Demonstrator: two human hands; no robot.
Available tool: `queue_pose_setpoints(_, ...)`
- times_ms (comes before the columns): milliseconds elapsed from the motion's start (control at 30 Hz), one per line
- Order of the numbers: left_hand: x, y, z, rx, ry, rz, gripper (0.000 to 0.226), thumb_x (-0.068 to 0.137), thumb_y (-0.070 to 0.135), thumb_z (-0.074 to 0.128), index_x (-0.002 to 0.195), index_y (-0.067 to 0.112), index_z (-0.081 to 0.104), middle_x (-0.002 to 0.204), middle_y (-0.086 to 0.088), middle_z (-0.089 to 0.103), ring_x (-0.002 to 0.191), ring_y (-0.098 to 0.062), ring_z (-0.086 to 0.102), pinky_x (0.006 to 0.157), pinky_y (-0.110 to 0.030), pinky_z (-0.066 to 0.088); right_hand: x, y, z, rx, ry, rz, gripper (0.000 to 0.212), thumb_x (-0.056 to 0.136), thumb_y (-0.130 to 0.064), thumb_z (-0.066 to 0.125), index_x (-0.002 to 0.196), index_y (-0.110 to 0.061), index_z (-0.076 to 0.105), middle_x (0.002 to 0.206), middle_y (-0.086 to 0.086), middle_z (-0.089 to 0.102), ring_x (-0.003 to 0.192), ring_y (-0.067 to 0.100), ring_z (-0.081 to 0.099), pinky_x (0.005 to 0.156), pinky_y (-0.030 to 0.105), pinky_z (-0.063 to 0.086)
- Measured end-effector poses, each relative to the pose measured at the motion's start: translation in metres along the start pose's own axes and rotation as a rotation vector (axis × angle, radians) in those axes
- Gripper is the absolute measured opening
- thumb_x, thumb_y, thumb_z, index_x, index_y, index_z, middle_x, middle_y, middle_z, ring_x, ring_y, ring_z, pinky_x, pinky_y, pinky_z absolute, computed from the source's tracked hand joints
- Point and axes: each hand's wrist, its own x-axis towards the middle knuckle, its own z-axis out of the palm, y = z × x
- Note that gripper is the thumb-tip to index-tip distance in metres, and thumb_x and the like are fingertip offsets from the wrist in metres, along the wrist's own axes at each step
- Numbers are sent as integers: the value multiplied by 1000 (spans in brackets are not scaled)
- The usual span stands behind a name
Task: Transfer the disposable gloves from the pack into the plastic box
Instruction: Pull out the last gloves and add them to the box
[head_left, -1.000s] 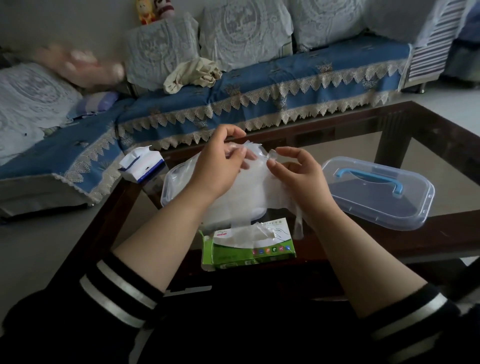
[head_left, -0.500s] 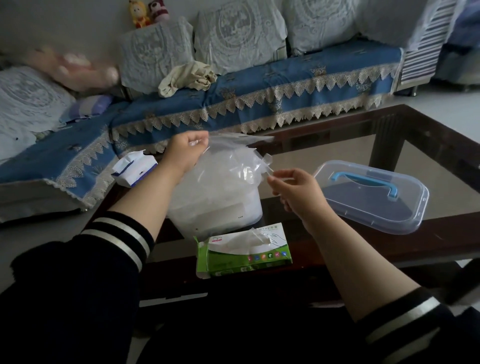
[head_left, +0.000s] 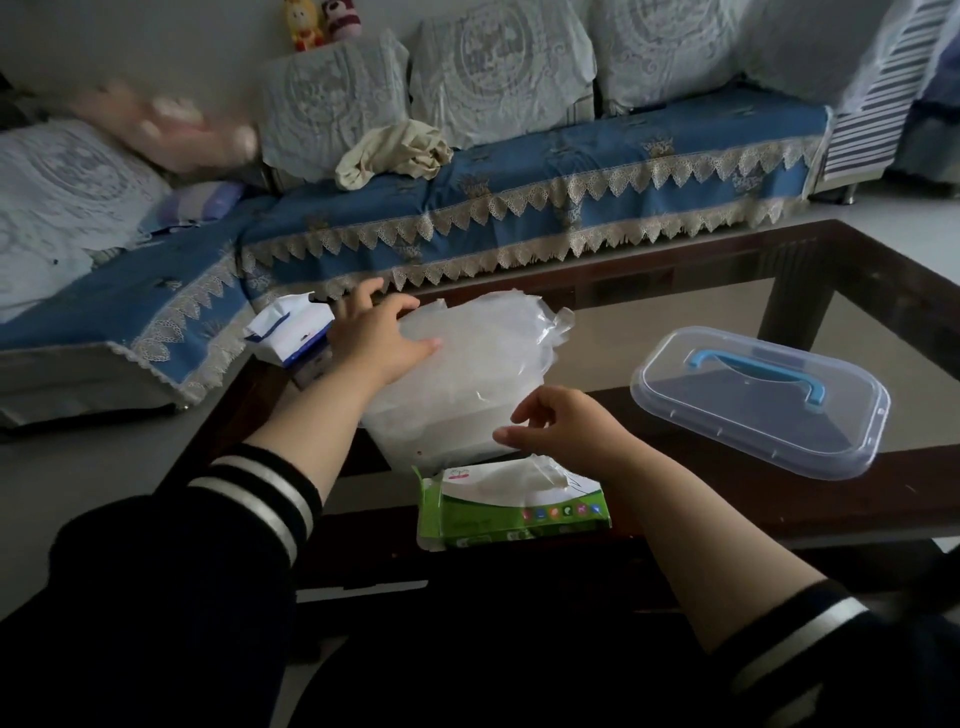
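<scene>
A clear plastic box stands mid-table, heaped with thin translucent disposable gloves that rise above its rim. My left hand lies flat on the left side of the heap, fingers spread, pressing on the gloves. My right hand hovers at the box's near right corner with loosely curled fingers and holds nothing. Just below it lies the green and white glove pack, torn open on top with a glove poking out.
The box's clear lid with a blue handle lies to the right on the glass table. A white and blue tissue pack sits at the table's left corner. A blue-covered sofa runs behind.
The gloves held up between both hands have come down onto the heap in the box. My left hand now presses on them; my right hand let go and dropped toward the pack.
</scene>
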Motion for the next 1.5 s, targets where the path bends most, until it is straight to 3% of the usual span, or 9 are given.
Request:
queue_pose_setpoints(133, -46, 7, -8, -209, 536, 454, 10, 90, 17, 63, 95, 9, 66, 93, -4, 61, 85, -19, 55, 74, -31, 45, 1, -2, 12, -176, -128, -40, 72, 68, -63, 71, 126, -26, 49, 115, -8, 48, 109, 13, 44, 96, 32, 44)
queue_pose_setpoints(233, -100, 21, -3, -376, 442, 700, 17, 94, 18, 56, 89, 5, 67, 78, 4, 60, 67, -9, 51, 62, -21, 43, 2, 0, 24, -314, -228, -24, 70, 73, -55, 74, 131, -26, 47, 123, -4, 46, 115, 16, 39, 102, 38, 40)
queue_pose_setpoints(333, -139, 12, 31, -222, 223, 780, 26, 94, 32, 57, 86, 11, 70, 80, -1, 67, 72, -18, 61, 64, -29, 49, 4, 0, 33, -443, -195, -37, 37, 83, -38, 66, 115, -20, 61, 117, 6, 53, 113, 26, 48, 93, 38, 44)
queue_pose_setpoints(500, -148, 2, 57, -157, -210, 373, 57, 88, 40, 65, 139, 20, 48, 138, 4, 53, 126, -17, 50, 99, -29, 40, 6, -3, 35, -451, -134, 17, 20, 86, -28, 61, 100, -19, 72, 103, 5, 64, 96, 26, 60, 82, 36, 52)
queue_pose_setpoints(700, -139, 1, 71, -369, -365, 133, 74, 75, 31, 82, 139, 24, 45, 124, 9, 61, 119, -13, 54, 97, -29, 44, 3, -7, 30, -455, -118, -28, 33, 91, -40, 60, 102, -12, 72, 98, 8, 67, 94, 25, 61, 82, 36, 51)
queue_pose_setpoints(1067, -138, 8, 65, -344, -378, 123, 70, 78, 31, 79, 137, 19, 44, 112, 13, 49, 117, -14, 54, 84, -19, 36, -12, -22, 3, 71, 91, -181, 18, 92, -26, 62, 89, -15, 75, 83, 2, 74, 83, 28, 67, 78, 40, 53)
queue_pose_setpoints(1234, -144, 7, 53, -266, -415, 211, 61, 89, 40, 67, 141, 18, 43, 133, 6, 56, 125, -14, 52, 95, -24, 41, -28, -38, -15, 631, 281, -243, 16, 97, -13, 50, 91, -10, 65, 72, 9, 57, 57, 4, 56, 57, 16, 48)
queue_pose_setpoints(1367, -143, 7, 40, -692, -314, 173, 47, 93, 55, 39, 114, 22, 63, 118, 10, 66, 115, -9, 60, 99, -20, 44, -26, -37, -15, 675, 379, -229, 12, 97, -15, 52, 90, -14, 61, 70, 7, 54, 57, 12, 47, 55, 23, 44)
queue_pose_setpoints(1501, -131, 37, 6, -1146, -396, 5, 104, 63, 97, 34, 122, 16, 65, 120, -8, 69, 115, -20, 62, 100, -35, 47, -27, -39, -15, 630, 394, -253, 12, 95, -10, 54, 84, -14, 54, 66, 3, 51, 48, 5, 47, 46, 17, 44)
